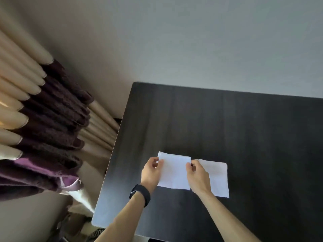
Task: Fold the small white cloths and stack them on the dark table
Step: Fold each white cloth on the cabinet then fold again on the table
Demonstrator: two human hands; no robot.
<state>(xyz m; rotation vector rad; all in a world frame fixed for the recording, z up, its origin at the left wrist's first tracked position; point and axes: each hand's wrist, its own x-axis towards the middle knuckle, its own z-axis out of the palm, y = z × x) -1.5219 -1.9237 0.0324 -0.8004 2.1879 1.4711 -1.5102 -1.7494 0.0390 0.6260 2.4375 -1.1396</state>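
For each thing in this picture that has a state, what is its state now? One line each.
Dark rectangular table: bears two cloths.
Left hand: pinches the far-left corner of the left small white cloth.
Right hand: pinches its far-right corner.
Left small white cloth: held at both far corners.
Right small white cloth: lies flat, unheld.
Black wristband: worn on the left wrist.

A plain pale grey wall stood behind the dark surface, which had a woodgrain look. At the left hung pleated cream curtains with a deep purple band. Light glared on the surface's near left corner.
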